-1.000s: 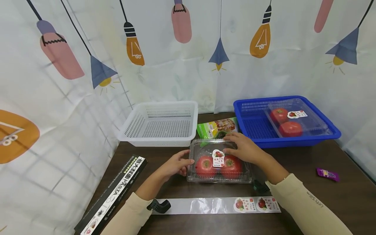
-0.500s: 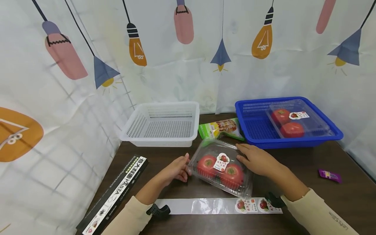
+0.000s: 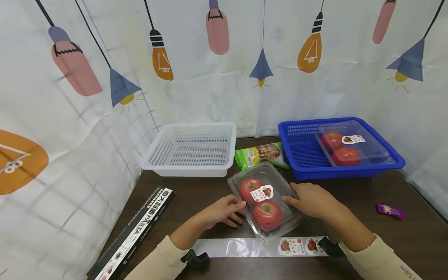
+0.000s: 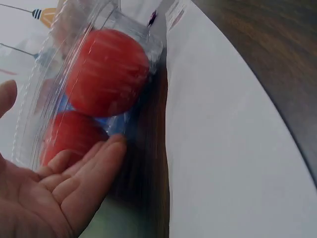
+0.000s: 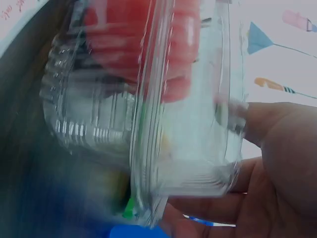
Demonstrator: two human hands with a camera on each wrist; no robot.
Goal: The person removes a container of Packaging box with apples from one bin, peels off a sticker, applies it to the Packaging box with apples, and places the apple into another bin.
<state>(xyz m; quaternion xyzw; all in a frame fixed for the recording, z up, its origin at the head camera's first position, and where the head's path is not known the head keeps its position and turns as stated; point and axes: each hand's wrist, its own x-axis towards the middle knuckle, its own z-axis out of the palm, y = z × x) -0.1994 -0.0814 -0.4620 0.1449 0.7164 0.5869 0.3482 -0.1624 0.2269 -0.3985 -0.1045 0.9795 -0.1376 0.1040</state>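
Note:
A clear plastic clamshell box [image 3: 278,194] with two tomatoes [image 3: 267,215] inside and a label [image 3: 261,193] on its lid lies turned at an angle mid-table. My right hand [image 3: 315,200] grips its right side, the thumb on the lid and the fingers round the far edge. At the left side, my left hand [image 3: 224,212] touches or nearly touches the box with extended fingers. In the left wrist view, the left hand [image 4: 59,191] is palm up beside the tomatoes, its thumb apart. Under the near corner of the box runs a sticker strip [image 3: 238,247] with tomato labels [image 3: 291,246].
A white basket [image 3: 189,172] stands at the back left. In the blue basket [image 3: 301,171] at the back right sits another tomato box [image 3: 367,146]. A green food packet [image 3: 248,156] lies between them. A black pasta box [image 3: 134,233] lies left, a purple packet [image 3: 391,210] right.
The tomato box has turned clockwise, its near edge swinging left. My right hand has shifted right and nearer, staying on the box. The left hand has moved slightly right and nearer.

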